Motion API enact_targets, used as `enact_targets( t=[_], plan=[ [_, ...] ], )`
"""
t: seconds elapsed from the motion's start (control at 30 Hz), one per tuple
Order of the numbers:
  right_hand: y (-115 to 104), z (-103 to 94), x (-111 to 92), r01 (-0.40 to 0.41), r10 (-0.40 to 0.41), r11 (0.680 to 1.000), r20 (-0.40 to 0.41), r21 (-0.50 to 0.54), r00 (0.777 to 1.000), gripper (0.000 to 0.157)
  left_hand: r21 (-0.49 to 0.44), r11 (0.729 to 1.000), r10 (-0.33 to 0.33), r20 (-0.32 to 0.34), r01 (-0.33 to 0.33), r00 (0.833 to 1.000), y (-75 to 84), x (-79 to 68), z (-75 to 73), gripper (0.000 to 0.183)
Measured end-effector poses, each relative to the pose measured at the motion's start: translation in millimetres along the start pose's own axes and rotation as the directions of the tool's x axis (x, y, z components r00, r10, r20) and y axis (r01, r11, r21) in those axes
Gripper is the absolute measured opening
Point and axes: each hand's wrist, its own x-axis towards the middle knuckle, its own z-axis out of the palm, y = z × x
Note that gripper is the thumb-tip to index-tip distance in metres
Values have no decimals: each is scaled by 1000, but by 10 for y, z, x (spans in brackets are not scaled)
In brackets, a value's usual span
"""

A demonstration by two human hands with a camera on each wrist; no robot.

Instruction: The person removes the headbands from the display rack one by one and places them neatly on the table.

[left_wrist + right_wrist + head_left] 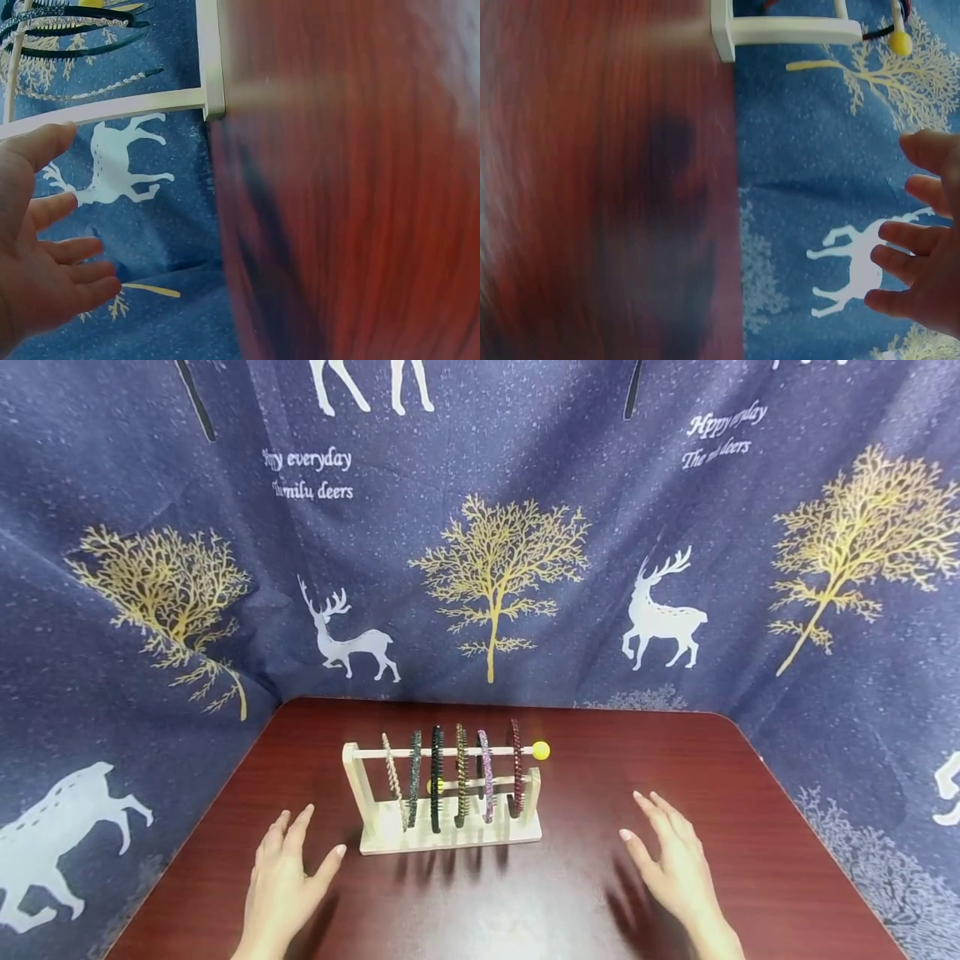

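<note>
A pale wooden rack [450,839] stands on the table, with several headbands hung along its upper rod. From left to right they include a cream beaded headband [392,774], a black headband [436,777], a purple one [487,777] and a dark red one [517,760]. A yellow ball [541,750] caps the rod's right end. My left hand [283,877] hovers left of the rack, fingers spread and holding nothing. Well to the right of the rack, my right hand [675,864] is also held over the table with relaxed fingers and nothing in it.
The dark red wooden table [570,893] has rounded far corners. A blue cloth [525,460] printed with deer and golden trees hangs behind it and along both sides. A second, lower rod with a yellow ball [435,785] shows behind the headbands.
</note>
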Motion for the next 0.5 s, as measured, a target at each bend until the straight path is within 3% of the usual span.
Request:
enact_targets(
  t=[0.13,0.33,0.4,0.5],
  plan=[
    [-81,82,-20,-15,16,995,-5,101,1000,52,-69,996,-51,39,54,998,14,13,51,68],
    [-219,215,-14,-92,87,969,34,229,996,50,-185,981,-51,63,62,997,-1,84,168,69],
    [-261,255,-6,-120,112,954,46,274,993,50,-205,975,-68,105,88,992,-12,109,203,70],
    [-322,309,19,-158,140,926,75,342,987,50,-229,958,-125,203,171,971,-20,127,234,73]
  ],
)
